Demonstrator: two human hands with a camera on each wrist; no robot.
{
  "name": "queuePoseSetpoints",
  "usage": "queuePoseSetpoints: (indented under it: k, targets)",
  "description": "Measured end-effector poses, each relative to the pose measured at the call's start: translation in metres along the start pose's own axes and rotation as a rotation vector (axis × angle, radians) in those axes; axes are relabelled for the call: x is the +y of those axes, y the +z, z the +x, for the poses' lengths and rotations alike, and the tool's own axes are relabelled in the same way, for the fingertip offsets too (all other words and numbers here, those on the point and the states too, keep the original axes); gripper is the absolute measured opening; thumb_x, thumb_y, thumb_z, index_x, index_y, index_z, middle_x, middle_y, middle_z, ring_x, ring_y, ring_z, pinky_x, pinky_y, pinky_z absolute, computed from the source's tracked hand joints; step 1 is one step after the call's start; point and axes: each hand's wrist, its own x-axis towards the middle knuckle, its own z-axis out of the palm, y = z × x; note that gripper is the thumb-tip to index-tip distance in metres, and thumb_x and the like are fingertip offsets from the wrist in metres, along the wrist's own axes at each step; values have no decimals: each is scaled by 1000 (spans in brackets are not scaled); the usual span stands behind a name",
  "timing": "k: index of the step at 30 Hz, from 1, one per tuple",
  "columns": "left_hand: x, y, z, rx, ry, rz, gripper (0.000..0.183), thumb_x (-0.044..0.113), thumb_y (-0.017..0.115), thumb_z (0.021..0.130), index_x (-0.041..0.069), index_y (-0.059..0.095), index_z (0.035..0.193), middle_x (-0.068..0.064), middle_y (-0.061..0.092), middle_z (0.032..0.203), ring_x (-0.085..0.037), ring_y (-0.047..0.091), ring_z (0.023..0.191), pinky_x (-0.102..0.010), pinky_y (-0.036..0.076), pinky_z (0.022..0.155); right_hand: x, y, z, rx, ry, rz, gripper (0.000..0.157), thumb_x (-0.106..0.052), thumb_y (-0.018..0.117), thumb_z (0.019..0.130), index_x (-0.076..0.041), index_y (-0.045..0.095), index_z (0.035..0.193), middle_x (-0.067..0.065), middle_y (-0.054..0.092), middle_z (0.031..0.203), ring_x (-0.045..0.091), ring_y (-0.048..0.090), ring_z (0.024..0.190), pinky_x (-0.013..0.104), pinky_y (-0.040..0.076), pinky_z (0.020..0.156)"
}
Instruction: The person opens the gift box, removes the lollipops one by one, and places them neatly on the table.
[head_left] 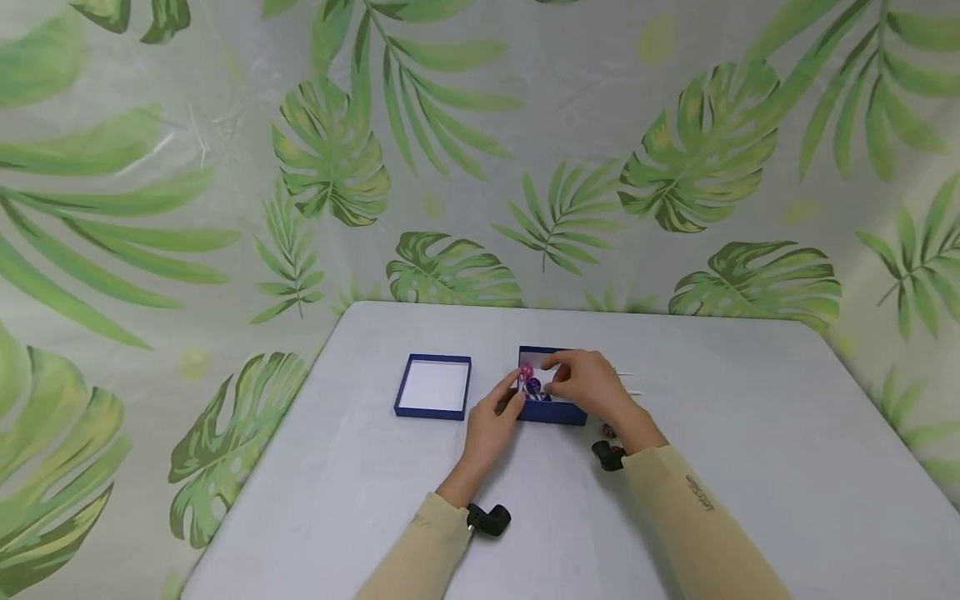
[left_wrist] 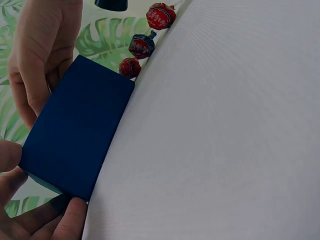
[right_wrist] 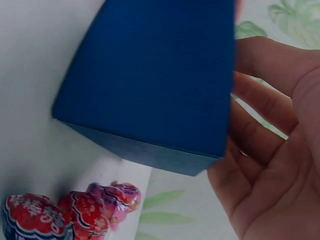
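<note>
A dark blue open box point(head_left: 551, 412) with a white inside stands mid-table. Inside its left part lie wrapped lollipops: a pink one point(head_left: 527, 371), a purple one point(head_left: 533, 386) and another dark one point(head_left: 545, 397). My left hand point(head_left: 491, 425) grips the box's left end, with a fingertip at the rim and the thumb near the front corner. Over the right half, my right hand point(head_left: 588, 385) reaches into the box with bent fingers. In both wrist views the blue wall point(left_wrist: 77, 130) hides its fingertips, so whether they pinch anything is unclear.
Left of the box lies a shallow blue lid point(head_left: 429, 413), white side up. More lollipops point(right_wrist: 37, 217) lie on the white table right of the box; white sticks point(head_left: 626, 373) show past my right hand. A leaf-print curtain point(head_left: 450, 167) hangs behind the table.
</note>
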Motion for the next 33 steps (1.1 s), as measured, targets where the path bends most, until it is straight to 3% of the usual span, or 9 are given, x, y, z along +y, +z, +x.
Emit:
queuePoseSetpoints:
  k: [16, 28, 33]
  targets:
    - [3, -2, 0, 3, 4, -19, 44, 31, 57, 104, 28, 53, 148, -7, 67, 130, -21, 63, 118, -41, 51, 98, -1, 12, 21, -116, -47, -139, 49, -30, 83, 83, -20, 70, 129, -7, 65, 75, 13, 59, 66, 33, 48, 58]
    - [1, 0, 0, 11, 4, -18, 44, 34, 57, 103, 29, 55, 147, -6, 66, 131, -20, 62, 120, -41, 50, 100, -2, 10, 24, -154, -54, -166, 43, -20, 82, 81, -15, 73, 123, -4, 68, 80, 14, 59, 68, 34, 49, 59]
    - [0, 1, 1, 18, 4, -14, 44, 34, 57, 103, 28, 55, 146, -7, 66, 130, -21, 62, 120, -43, 49, 101, -3, 8, 25, -174, -23, -169, 34, -17, 82, 81, -11, 77, 114, 0, 71, 87, 16, 63, 73, 37, 54, 67]
